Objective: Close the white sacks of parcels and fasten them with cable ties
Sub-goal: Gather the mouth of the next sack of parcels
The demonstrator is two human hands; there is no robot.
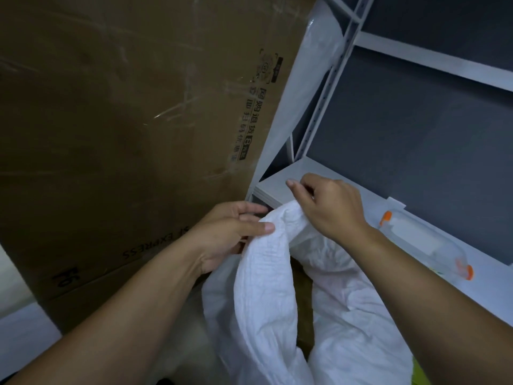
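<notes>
A person stands over a white woven sack (266,301) that sits low in the middle of the view, between a large brown cardboard box (125,120) on the left and a pale grey metal shelf rack (280,190) on the right. The upper part of the sack is gathered into a thick, wrinkled roll that rises to meet both hands. Below the roll the mouth gapes, and something brown (301,276) shows inside.

The left hand (230,232) holds the roll from the left. Its thumb lies flat across the fabric, and its fingers (249,208) reach round the far side, so the cloth is held between them.

The right hand (330,209) comes in from the right at the top of the roll. Its lower fingers are curled into the bunched cloth and grip it, while the forefinger and thumb stick out to the left above the sack. Whether they pinch anything thin cannot be told.

On the lowest shelf board, just right of the right wrist, a clear plastic bottle (424,240) with an orange cap lies on its side. The box leans against the rack's upright and bears black printed lettering.
</notes>
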